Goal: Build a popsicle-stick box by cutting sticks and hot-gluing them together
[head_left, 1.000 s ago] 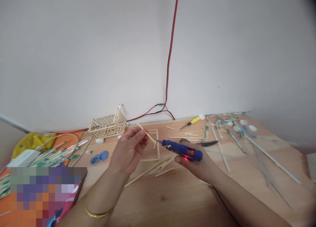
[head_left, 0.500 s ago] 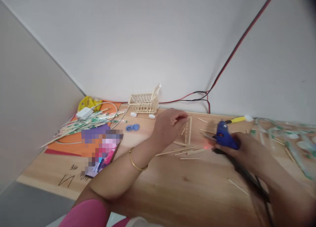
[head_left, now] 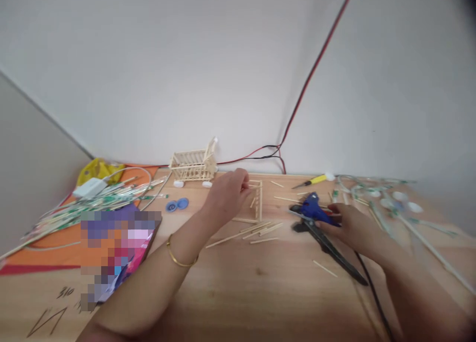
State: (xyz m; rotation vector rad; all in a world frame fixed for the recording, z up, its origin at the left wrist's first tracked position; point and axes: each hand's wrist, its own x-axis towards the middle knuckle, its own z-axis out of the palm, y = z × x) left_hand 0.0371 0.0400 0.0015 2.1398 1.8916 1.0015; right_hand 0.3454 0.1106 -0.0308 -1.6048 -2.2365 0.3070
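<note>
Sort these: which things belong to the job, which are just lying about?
Likely in use:
blue glue gun, at the right hand
stick frame, by the left hand
loose sticks

Seemingly lying about:
yellow-handled tool
white adapter
blue caps

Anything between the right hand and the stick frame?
Yes. The glue gun in the right hand is on the frame's side, overlapping the black-handled pliers in view. Past it, a loose stick lies toward the stick frame. The left hand hides part of the frame's left side.
</note>
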